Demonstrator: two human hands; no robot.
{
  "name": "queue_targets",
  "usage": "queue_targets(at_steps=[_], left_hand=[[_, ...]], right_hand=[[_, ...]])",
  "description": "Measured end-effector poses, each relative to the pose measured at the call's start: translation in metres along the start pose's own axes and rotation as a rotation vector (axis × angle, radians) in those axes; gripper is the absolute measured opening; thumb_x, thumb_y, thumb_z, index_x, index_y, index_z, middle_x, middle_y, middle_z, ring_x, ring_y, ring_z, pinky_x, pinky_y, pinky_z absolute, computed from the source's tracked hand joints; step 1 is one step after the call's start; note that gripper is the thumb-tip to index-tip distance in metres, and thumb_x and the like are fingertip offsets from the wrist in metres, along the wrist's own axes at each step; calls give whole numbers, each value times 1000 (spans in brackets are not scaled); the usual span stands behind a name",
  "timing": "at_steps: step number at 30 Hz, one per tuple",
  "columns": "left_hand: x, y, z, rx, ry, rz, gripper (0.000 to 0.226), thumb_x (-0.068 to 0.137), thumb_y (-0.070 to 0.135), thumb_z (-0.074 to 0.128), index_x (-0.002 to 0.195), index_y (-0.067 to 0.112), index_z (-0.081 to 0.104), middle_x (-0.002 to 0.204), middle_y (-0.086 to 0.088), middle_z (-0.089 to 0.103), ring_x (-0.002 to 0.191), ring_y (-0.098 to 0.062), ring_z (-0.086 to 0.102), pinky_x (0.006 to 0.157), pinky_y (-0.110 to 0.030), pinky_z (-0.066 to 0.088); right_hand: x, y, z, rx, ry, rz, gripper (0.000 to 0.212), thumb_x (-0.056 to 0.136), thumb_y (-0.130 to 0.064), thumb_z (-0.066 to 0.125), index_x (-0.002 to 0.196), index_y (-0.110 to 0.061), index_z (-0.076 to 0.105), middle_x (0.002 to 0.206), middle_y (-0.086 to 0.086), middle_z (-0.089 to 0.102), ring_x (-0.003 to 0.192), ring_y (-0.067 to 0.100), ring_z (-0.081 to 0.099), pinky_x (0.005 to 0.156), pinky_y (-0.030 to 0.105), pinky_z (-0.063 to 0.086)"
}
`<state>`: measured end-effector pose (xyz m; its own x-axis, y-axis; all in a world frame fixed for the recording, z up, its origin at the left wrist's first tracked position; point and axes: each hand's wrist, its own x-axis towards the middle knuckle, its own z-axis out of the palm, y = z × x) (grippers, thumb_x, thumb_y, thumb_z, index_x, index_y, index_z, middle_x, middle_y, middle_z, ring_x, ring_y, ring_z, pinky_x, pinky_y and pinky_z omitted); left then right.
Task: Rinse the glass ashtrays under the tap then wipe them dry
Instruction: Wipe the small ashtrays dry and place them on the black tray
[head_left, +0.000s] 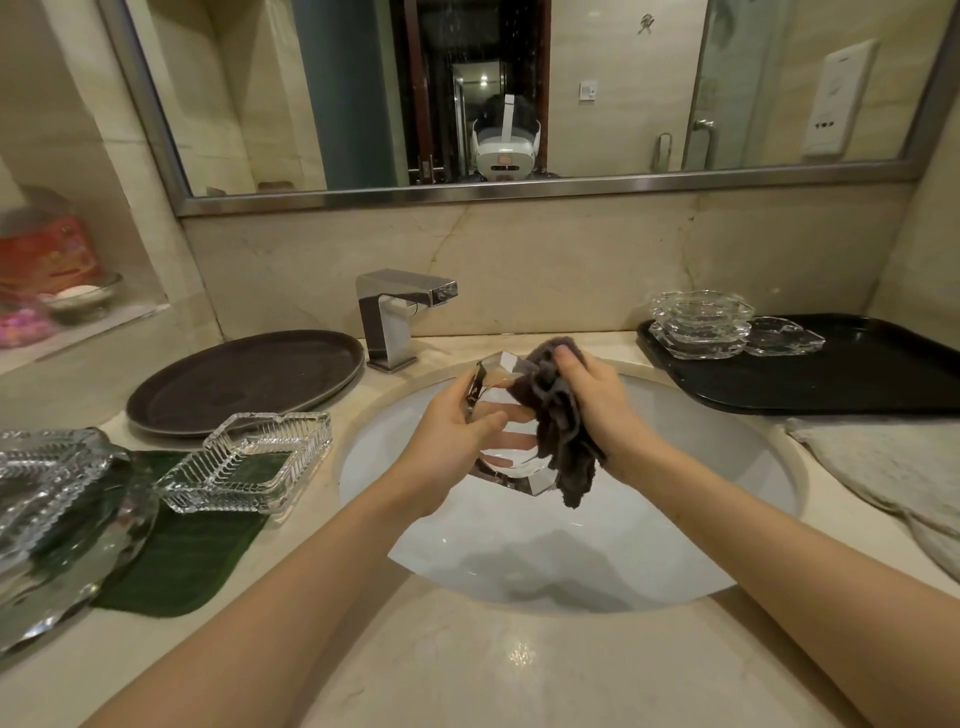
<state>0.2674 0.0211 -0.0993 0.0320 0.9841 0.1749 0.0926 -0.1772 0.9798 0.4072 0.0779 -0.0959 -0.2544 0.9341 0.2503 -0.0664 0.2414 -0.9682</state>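
Over the white sink (649, 545) my left hand (452, 441) grips a thick clear glass ashtray (511, 460), held on edge. My right hand (597, 400) clutches a dark grey cloth (558, 421) pressed against the ashtray's right side. The chrome tap (400, 312) stands behind the sink, with no water running. A ribbed rectangular glass ashtray (244, 462) rests on a green mat (192, 551) at the left. Stacked clear glass ashtrays (701, 322) sit on a black tray (831, 374) at the right.
A round dark tray (249, 384) lies left of the tap. More glassware (57, 499) crowds the left edge. A grey towel (883, 467) lies on the counter at the right. A mirror (519, 93) hangs above the marble backsplash.
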Motion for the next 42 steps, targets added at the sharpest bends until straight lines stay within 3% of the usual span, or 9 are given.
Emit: queue_targets(at_steps=[5,13,15,19,22,26,32,35,42], left_hand=[[6,4,1,-307,117,-15,31,95,0,45,115,22,53,106,-9,70,91,-26,70,76,-43,55],[7,3,-1,-561,191,-40,34,95,2,45,126,13,48,93,0,67,88,-13,62,72,-29,51],[9,4,3,-444,165,-33,27,94,8,50,120,15,53,100,0,66,93,-15,62,76,-29,50],[13,6,-4,-41,158,-6,18,88,16,62,101,25,53,101,0,62,96,-17,62,77,-30,49],[10,2,-10,355,10,4,13,89,19,62,100,21,56,85,0,64,74,-10,64,59,-21,51],[13,2,-12,491,4,89,5,93,21,54,92,17,53,79,0,59,62,-12,63,49,-21,48],[13,-2,-8,491,270,165,17,96,29,48,93,13,53,73,2,56,49,2,57,49,-20,47],[13,-3,-6,459,384,204,20,97,28,48,91,10,53,70,4,55,46,1,56,58,-37,52],[11,-5,2,518,361,220,16,97,26,47,89,13,50,70,1,54,53,-9,58,47,-13,40]], right_hand=[[-12,-6,9,411,-34,160,24,99,-28,40,102,-14,60,88,7,69,70,21,66,60,34,55],[-12,-5,20,162,12,98,11,91,-11,54,98,-16,61,85,8,68,71,19,69,59,32,56],[-2,-5,12,-162,107,-63,7,88,-17,56,89,-23,61,87,8,68,82,26,67,73,39,55],[4,-10,-5,-744,56,-283,14,86,-18,61,75,-22,53,64,-9,57,63,12,58,54,20,38],[-1,-13,-9,-905,-128,-309,18,81,-23,68,71,-27,54,62,-14,54,59,5,52,53,18,38],[-2,-5,-4,-672,-163,-261,12,83,-16,66,74,-21,62,62,-9,60,56,0,55,53,9,40],[-1,-4,3,-232,-38,-123,16,90,-14,57,85,-28,62,77,-4,67,73,11,63,72,25,52],[-5,-3,11,-33,61,-64,16,92,-13,54,88,-25,63,89,5,68,85,23,64,80,37,52],[-7,-20,3,145,54,194,14,91,-17,57,92,-4,62,74,11,66,59,21,62,55,26,53]])
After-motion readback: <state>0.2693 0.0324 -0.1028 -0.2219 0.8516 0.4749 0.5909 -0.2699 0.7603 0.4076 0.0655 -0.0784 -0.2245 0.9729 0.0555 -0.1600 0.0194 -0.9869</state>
